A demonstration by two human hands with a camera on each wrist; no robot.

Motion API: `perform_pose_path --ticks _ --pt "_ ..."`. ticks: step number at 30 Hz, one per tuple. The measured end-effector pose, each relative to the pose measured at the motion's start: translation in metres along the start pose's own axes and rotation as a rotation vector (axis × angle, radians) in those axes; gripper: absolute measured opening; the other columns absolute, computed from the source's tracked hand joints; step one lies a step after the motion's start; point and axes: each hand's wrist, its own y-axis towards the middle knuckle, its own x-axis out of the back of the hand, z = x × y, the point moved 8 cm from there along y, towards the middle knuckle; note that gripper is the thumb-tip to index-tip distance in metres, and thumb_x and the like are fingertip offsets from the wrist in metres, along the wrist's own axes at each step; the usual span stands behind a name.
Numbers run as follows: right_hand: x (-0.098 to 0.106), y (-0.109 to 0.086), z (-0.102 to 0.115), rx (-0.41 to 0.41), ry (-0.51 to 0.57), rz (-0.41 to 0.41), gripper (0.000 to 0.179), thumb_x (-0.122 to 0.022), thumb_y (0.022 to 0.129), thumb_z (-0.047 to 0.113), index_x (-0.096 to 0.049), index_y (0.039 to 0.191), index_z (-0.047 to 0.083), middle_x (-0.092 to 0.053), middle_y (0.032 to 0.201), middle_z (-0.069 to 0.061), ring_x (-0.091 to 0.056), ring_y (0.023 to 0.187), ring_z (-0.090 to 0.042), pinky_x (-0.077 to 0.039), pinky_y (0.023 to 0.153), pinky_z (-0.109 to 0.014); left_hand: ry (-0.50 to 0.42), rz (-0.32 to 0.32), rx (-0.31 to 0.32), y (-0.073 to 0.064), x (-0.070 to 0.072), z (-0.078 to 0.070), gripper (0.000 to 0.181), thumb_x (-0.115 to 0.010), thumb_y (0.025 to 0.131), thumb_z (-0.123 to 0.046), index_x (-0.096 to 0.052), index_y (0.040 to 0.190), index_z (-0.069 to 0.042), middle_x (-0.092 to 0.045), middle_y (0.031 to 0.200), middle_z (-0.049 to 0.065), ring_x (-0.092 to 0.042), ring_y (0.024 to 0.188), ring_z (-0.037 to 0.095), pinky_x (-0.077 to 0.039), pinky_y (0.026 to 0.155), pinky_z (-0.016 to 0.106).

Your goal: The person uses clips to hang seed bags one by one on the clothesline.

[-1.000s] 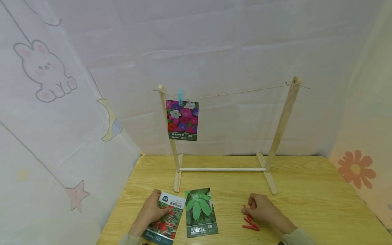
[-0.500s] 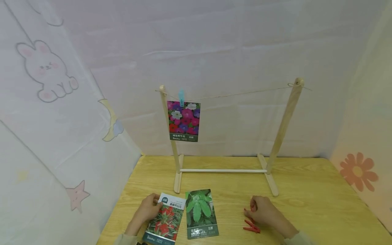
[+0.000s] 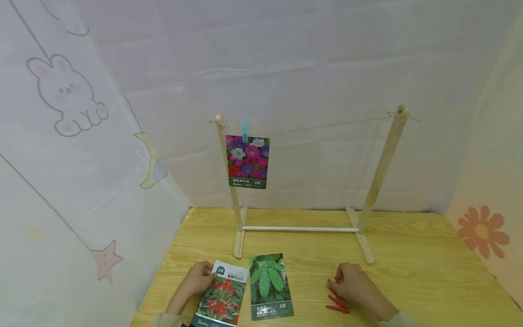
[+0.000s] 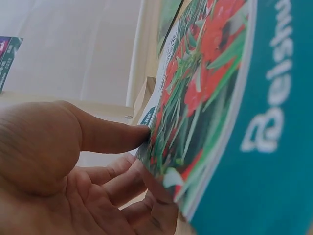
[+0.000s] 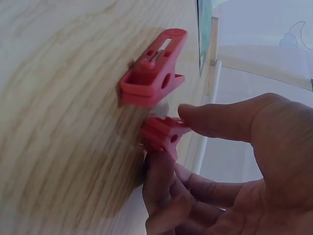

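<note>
My left hand (image 3: 195, 279) pinches the left edge of a seed packet with red flowers (image 3: 224, 297), thumb on the printed face and fingers behind. In the left wrist view the packet's edge is lifted and slightly bowed. A second packet with green leaves (image 3: 267, 281) lies flat just to its right. My right hand (image 3: 355, 281) holds a small red clothespin (image 5: 161, 133) between thumb and fingers, low over the table. Another red clothespin (image 3: 337, 304) lies on the wood beside that hand.
Behind stands a wooden frame (image 3: 380, 168) with a string (image 3: 318, 128) between its posts. A petunia packet (image 3: 248, 161) hangs near the left post from a blue clothespin (image 3: 245, 131). A white rod (image 3: 300, 229) joins the feet. Printed curtains enclose the table (image 3: 425, 254).
My left thumb has drawn back from the middle of the red-flower packet to its upper left edge. The right hand keeps its clothespin near the same place. The head view has shifted slightly.
</note>
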Motion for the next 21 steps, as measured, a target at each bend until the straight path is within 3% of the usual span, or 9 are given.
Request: perform_pose_path --ticks 7,15,21 --pt "0.002 0.003 0.001 0.065 -0.009 -0.008 0.027 -0.082 0.09 0.018 -0.06 0.076 0.012 -0.05 0.066 0.004 -0.044 0.056 -0.007 -0.034 0.049 -0.02 -0.083 0.035 0.001 -0.002 0.001 -0.001 0.019 -0.072 0.097 -0.002 -0.063 0.109 0.01 -0.078 0.098 0.021 -0.075 0.087 0.028 -0.06 0.072 0.039" --pt "0.008 0.01 0.003 0.164 0.028 -0.008 0.015 -0.079 0.094 0.012 -0.068 0.085 0.007 -0.052 0.069 0.005 -0.043 0.059 -0.004 -0.038 0.052 -0.022 -0.116 0.027 0.0 -0.003 0.004 -0.009 0.019 -0.07 0.098 -0.001 -0.064 0.11 0.013 -0.078 0.099 0.023 -0.075 0.087 0.028 -0.061 0.072 0.039" --pt "0.017 0.01 0.009 0.192 0.024 -0.021 0.009 -0.078 0.096 0.008 -0.071 0.095 0.002 -0.059 0.077 0.004 -0.046 0.065 -0.003 -0.043 0.056 -0.022 -0.111 -0.007 0.045 -0.004 0.007 -0.009 0.022 -0.071 0.098 -0.002 -0.063 0.114 0.012 -0.077 0.105 0.026 -0.075 0.09 0.029 -0.061 0.074 0.041"
